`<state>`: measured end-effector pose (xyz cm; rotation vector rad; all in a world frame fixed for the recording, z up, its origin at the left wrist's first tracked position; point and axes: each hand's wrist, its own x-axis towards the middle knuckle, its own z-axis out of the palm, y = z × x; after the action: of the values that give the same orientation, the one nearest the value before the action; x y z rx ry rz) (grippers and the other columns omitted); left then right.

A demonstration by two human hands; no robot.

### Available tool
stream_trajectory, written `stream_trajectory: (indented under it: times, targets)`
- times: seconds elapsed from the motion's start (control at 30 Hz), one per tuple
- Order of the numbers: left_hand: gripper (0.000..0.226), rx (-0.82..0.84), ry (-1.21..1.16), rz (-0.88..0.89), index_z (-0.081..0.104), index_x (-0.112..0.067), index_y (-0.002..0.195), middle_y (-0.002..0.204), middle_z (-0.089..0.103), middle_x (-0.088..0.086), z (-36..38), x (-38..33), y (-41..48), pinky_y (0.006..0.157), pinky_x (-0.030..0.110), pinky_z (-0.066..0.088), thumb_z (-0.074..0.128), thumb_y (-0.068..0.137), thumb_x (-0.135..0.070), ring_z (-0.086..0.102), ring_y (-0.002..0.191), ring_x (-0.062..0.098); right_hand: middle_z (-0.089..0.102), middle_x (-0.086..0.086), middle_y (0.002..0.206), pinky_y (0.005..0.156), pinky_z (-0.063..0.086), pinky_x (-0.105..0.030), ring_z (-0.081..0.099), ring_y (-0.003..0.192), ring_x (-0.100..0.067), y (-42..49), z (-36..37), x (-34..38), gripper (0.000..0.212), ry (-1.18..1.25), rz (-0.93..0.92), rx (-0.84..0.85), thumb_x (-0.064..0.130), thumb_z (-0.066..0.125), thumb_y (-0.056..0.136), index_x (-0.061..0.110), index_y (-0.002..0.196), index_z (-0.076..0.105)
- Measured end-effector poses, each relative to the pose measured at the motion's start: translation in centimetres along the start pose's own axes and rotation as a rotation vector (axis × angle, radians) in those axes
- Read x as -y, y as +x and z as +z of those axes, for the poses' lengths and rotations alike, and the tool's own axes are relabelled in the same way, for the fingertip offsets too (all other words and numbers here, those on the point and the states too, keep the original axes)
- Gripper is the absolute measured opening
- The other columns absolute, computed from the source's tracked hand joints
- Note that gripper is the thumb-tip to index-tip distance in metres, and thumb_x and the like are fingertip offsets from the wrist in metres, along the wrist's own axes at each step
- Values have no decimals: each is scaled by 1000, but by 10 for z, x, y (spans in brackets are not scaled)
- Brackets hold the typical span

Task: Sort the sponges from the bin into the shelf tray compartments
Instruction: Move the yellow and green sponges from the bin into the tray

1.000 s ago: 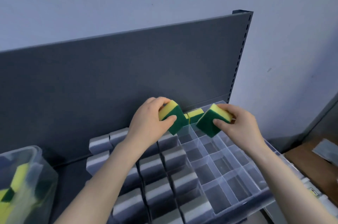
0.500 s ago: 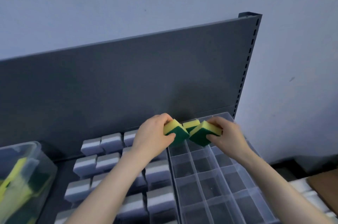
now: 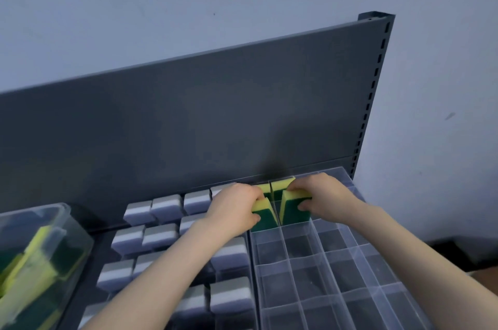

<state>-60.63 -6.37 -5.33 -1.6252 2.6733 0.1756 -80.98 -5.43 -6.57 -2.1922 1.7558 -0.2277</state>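
Note:
My left hand [image 3: 234, 208] grips a yellow-and-green sponge [image 3: 263, 215] standing on edge in a second-row compartment of the clear divided tray [image 3: 336, 273]. My right hand [image 3: 320, 199] grips a second yellow-and-green sponge [image 3: 292, 209] in the compartment just to the right of it. Both sponges sit partly down inside their compartments. Behind them, in the tray's back row, two more yellow-and-green sponges [image 3: 280, 186] stand side by side. The clear bin [image 3: 37, 265] at the left edge holds several yellow-and-green sponges.
A second tray [image 3: 172, 235] left of the clear one holds several grey-and-white sponges. The dark grey shelf back panel [image 3: 188, 127] rises right behind both trays, with a slotted upright [image 3: 373, 92] at its right end. The nearer clear compartments hold nothing.
Both hands have moved forward and down, lowering their sponges from above the tray into adjacent second-row compartments. The camera view has shifted, so the trays appear lower and further right.

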Motion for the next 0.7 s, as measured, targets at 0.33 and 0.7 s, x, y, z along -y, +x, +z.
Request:
stream_trajectory:
  times: [0.33,0.7]
  targets:
    - [34,175,123,64,64,-15,114,108,63,7,12,-8,19,80,37,52,70,82,-23,58,100,29,61,-1,121,87,47,-33,54,111,-23,10,22,5,41,-120,-35,123,11,58,85,23,124,57]
    - [28,158,135,64,63,-13,113,104,64,7,24,-9,18,72,35,52,64,86,-19,60,94,28,64,-1,112,86,51,-37,58,103,-23,-1,38,0,32,-172,-79,75,11,54,88,23,118,57]
